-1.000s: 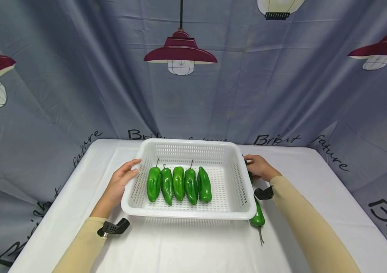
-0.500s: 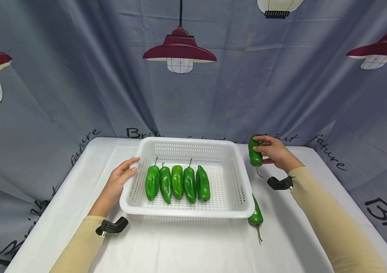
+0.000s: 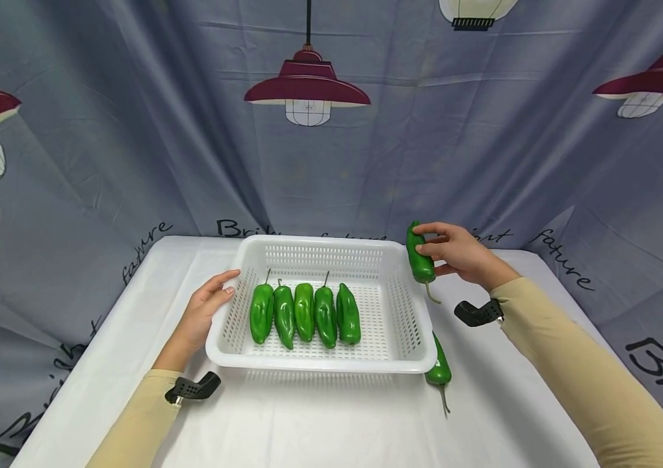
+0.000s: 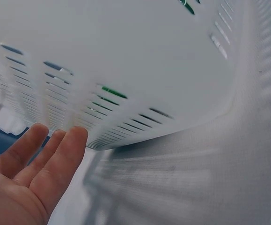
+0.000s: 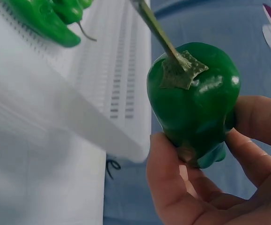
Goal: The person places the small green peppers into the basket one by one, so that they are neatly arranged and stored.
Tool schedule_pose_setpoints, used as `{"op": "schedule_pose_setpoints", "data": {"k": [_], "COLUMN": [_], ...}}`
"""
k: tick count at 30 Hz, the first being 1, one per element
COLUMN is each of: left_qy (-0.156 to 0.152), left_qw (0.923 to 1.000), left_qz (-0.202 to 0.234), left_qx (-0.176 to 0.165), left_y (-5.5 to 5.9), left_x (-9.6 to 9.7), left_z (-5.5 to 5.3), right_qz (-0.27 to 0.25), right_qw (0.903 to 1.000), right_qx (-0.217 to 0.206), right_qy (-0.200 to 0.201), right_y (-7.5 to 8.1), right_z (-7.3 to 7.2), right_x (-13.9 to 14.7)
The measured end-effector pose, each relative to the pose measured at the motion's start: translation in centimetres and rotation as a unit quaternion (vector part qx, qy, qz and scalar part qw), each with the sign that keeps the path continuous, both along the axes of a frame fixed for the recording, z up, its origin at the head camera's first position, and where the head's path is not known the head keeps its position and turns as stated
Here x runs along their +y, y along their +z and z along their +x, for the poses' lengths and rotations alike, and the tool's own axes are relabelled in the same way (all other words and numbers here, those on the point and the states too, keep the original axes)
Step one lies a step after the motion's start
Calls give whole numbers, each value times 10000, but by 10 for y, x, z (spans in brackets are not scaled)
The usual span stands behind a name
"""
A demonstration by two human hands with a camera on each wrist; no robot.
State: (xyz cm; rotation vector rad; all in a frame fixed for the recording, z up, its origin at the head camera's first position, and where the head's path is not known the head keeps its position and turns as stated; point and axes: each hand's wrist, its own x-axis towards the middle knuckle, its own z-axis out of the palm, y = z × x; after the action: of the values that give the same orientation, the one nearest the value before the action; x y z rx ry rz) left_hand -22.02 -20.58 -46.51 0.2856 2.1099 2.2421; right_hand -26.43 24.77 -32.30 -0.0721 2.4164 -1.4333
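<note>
My right hand (image 3: 463,252) grips a green pepper (image 3: 419,257) between thumb and fingers, raised by the back right corner of the white basket (image 3: 320,365). Its stem hangs downward in the head view; in the right wrist view the star-shaped stem cap (image 5: 184,70) faces the camera. My left hand (image 3: 199,315) touches the basket's left side with extended fingers. Seen from the left wrist, those fingers (image 4: 62,164) reach up to the slotted wall. Several green peppers (image 3: 305,313) lie side by side in the basket's left and middle part.
Another green pepper (image 3: 439,367) lies on the white tablecloth (image 3: 308,422) just right of the basket, partly hidden by its rim. A grey-blue curtain (image 3: 191,130) with printed lamps stands behind and beside the table.
My right hand has lifted a pepper from beside the basket's right wall, up and back, then moved it left toward the back right corner. The left hand has stayed on the basket.
</note>
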Motion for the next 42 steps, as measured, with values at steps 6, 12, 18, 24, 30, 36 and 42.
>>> {"op": "schedule_pose_setpoints", "data": {"k": [6,12,18,24,30,36,42], "left_qy": [-26,-23,-13,-19,-41,-38,-25], "left_qw": [10000,10000,10000,10000,10000,10000,10000], "left_qz": [38,-8,-14,-52,21,25,39], "left_qx": [-11,-4,9,18,21,48,20], "left_y": [0,0,0,0,1,1,1], "left_x": [0,0,-1,0,0,0,1], "left_z": [0,0,0,0,0,0,1], "right_qz": [9,-28,9,173,283,315,325], "right_qw": [9999,9997,9992,9984,9977,9970,9967], "right_qx": [12,6,-71,-147,-242,-344,-436], "right_qy": [126,252,402,520,574,612,604], "right_y": [2,3,0,-8,-16,-26,-37], "right_z": [3,5,6,7,9,10,9], "right_x": [-12,-21,-29,-39,-49,-61,-69]}}
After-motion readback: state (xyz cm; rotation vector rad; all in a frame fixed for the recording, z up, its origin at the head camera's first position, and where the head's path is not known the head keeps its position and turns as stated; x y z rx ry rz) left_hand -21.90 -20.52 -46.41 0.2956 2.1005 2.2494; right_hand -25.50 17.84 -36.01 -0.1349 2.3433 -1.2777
